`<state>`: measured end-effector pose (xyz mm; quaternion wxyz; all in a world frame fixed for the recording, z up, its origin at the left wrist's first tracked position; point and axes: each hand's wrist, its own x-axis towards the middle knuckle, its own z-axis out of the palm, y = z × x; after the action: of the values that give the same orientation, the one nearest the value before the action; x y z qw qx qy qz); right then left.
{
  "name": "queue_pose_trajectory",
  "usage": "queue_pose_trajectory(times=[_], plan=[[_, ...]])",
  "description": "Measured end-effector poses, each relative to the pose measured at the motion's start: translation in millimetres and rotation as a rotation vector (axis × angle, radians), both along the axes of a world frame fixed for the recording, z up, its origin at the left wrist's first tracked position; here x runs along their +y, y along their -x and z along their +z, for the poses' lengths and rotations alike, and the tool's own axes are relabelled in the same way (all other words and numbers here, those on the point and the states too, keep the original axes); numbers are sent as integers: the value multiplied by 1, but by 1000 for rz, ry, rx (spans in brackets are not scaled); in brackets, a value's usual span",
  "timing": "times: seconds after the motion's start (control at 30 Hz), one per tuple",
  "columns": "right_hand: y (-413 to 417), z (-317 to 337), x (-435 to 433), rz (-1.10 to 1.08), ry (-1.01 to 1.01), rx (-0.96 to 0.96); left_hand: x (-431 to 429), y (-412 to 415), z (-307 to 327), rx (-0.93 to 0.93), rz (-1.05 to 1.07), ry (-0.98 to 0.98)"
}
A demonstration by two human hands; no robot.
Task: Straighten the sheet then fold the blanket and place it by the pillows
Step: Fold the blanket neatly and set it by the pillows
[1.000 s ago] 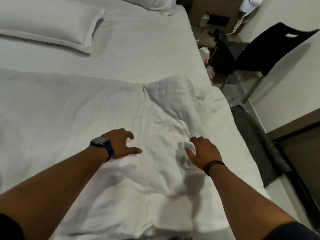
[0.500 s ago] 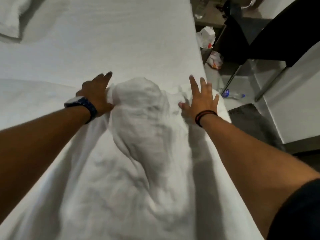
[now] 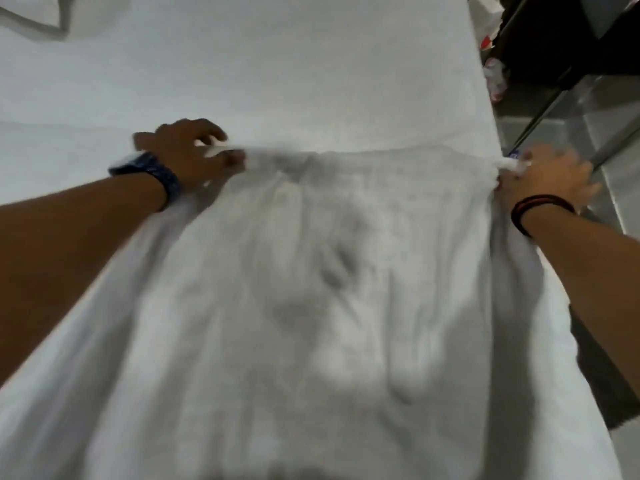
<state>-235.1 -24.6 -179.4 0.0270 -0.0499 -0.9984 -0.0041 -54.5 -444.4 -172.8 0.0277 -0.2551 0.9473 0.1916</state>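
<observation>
The left hand [image 3: 188, 152] pinches the far edge of the white blanket [image 3: 329, 289] left of centre in the frame, fingers closed on a fold of cloth. The right hand [image 3: 543, 174] grips the same edge at the right side of the frame, over the edge of the bed [image 3: 277, 74]. Half a second ago both hands lay flat beside a bunched hump of cloth; now that hump is gone and the edge runs nearly straight between the two grips, though the picture is blurred by motion. I judge the blanket is being spread flat, ready for folding. Beyond it the sheet [image 3: 311, 98] looks smooth. A pillow [image 3: 31, 15] corner shows at upper left; clutter [image 3: 493, 77] lies on the floor [image 3: 588, 112] at upper right.
</observation>
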Motion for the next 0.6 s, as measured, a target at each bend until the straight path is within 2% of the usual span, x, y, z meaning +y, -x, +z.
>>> queue_pose_trajectory(times=[0.07, 0.13, 0.17, 0.23, 0.3, 0.4, 0.43, 0.47, 0.5, 0.57, 0.6], plan=[[-8, 7, -39, 230, 163, 30, -46, -25, -1, -216, -45, 252], [-21, 8, -86, 435, 289, -132, -78, -42, -8, -305, -81, 388], [-26, 5, -101, 474, 249, -267, -85, -42, -12, -318, -90, 395], [-31, 0, -116, 451, -38, -451, -90, -34, -14, -296, -136, 358], [-28, 2, -116, 291, -220, -347, -93, -28, -11, -141, -155, 279], [-25, 20, -119, -61, -15, 69, -108, -41, -6, 96, -54, 133], [-31, 26, -130, -71, 61, 190, -122, -50, -6, 122, 2, 70], [-39, 30, -144, -11, 139, 292, -140, -59, -7, 107, 60, 28], [-47, 32, -163, 108, 224, 318, -158, -70, -8, 44, 80, 45], [-69, 26, -203, 446, 250, 84, -194, -91, -13, -173, 23, 224], [-81, 16, -221, 572, 161, -98, -207, -99, -17, -261, -23, 331]])
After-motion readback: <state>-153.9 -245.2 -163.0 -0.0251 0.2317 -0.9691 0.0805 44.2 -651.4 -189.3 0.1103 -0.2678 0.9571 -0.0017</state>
